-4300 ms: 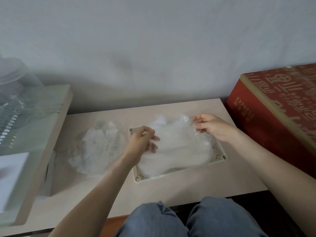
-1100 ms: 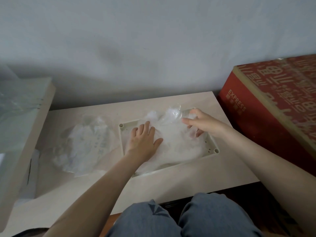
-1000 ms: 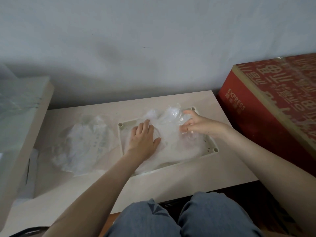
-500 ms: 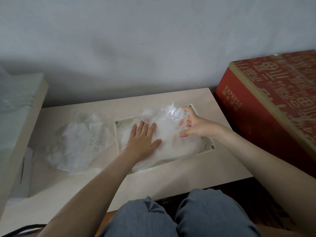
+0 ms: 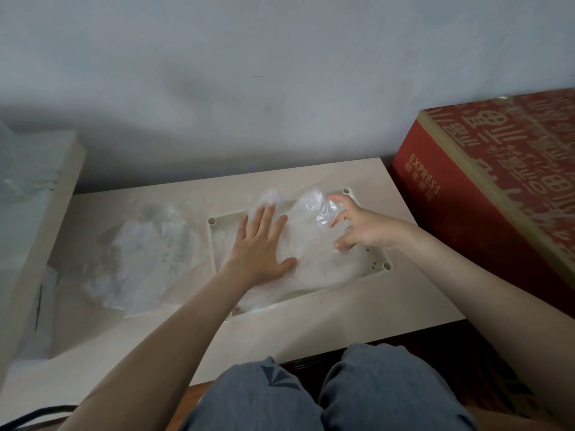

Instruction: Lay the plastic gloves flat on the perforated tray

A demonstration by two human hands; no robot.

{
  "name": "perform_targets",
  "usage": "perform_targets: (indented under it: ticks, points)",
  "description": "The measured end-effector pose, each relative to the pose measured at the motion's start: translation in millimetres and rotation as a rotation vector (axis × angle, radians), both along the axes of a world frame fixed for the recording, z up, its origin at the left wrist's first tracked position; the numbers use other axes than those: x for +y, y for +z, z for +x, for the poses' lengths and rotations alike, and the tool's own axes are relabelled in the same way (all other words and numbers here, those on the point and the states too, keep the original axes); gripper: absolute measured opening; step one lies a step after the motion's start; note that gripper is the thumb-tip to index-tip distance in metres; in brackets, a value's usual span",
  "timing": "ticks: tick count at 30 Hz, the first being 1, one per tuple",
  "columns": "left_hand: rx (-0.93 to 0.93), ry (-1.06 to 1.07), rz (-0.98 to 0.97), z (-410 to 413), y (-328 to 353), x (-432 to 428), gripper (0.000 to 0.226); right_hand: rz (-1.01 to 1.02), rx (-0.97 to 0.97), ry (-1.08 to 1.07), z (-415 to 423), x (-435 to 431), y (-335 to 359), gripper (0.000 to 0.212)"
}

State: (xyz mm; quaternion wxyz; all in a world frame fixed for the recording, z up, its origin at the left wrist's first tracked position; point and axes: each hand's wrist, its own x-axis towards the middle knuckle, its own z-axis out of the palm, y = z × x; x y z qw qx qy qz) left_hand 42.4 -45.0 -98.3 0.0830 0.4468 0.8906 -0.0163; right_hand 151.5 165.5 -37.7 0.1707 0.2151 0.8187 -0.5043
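A red box stands just beside the bench's right edge, and a heap of clear plastic lies left of the perforated tray. The plastic gloves lie crumpled in the tray. The left hand presses flat on them, fingers slightly spread. The right hand arches over them, fingers bent and spread, tips touching the film. Bare bench runs along the near edge, above the knees.

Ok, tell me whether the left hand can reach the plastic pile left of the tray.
Probably yes. The left hand lies flat on the gloves in the tray; the plastic pile sits just beside it, with nothing standing between.
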Motion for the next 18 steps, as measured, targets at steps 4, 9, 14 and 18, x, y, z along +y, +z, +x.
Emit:
perform_targets:
  ticks: [4, 9, 14, 18]
  points:
    - [-0.062, 0.001, -0.027, -2, -7, -3, 0.088, 0.069, 0.006, -0.002, 3, 4, 3, 0.089]
    - [-0.099, 0.006, -0.037, -2, -13, -5, 0.088, 0.444, 0.151, 0.055, 6, 0, 4, 0.073]
    - [-0.111, 0.03, -0.037, 0, -12, -2, 0.09, 0.631, 0.352, 0.419, 8, -28, 3, 0.062]
    - [-0.086, 0.031, -0.022, 2, -14, -2, 0.093, 0.725, 0.287, 0.656, 9, -39, -19, 0.035]
